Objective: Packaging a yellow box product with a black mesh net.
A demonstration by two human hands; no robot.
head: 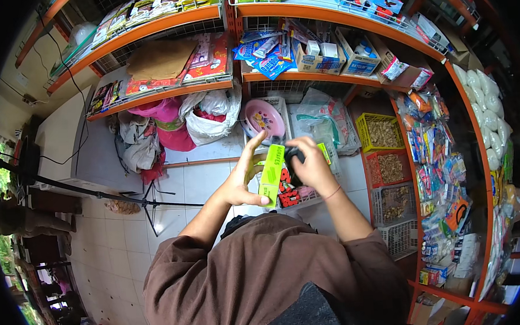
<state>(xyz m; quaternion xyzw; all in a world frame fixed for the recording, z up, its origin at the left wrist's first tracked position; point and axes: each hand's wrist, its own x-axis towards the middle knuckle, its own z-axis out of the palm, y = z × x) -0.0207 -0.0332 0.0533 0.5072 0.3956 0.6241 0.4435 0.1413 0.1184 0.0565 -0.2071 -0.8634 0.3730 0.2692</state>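
Note:
My left hand (241,181) holds a lime-green staple box (272,173) upright, the thumb at its lower end and the fingers along its left side. The box bears dark writing. Close on its right, my right hand (311,166) curls around a small black object (294,153), whose kind I cannot tell behind the fingers. Below both hands stands a plastic basket (304,200) with several red items (289,196) in it, partly hidden by the box and hands. Another lime-green pack (324,153) shows just beyond my right hand.
A pink floral basin (264,117) and plastic bags (324,118) lie ahead, beneath orange-edged shelves (308,74) of packaged goods. Crates (381,130) stack at right beside hanging packets (433,152). A black tripod (148,205) stands on the tiles at left. Another person (26,217) is at far left.

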